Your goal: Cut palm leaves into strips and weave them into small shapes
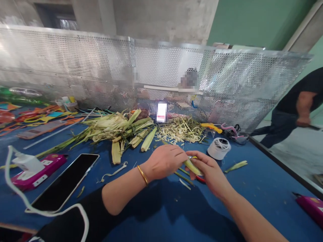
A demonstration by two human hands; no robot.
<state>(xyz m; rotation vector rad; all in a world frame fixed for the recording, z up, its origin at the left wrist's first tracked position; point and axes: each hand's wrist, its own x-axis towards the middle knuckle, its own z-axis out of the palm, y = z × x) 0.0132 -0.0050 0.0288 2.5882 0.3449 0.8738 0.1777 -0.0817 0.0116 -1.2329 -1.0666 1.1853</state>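
I have one pale green husk strip [192, 167] up between the hands, above the blue surface [254, 201], its long axis slanting from upper left to lower right. The right grip [205, 168] pinches it between thumb and fingers; the left grip [168, 161] curls at its upper end, tips hidden, so I can't tell whether it's clenched. I count one white spool [219, 149] and two magenta power strips [39, 172], their markings too small to read.

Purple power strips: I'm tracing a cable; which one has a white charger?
The power strip at left holds the white charger; the power strip at far right, partly cut off, shows none.
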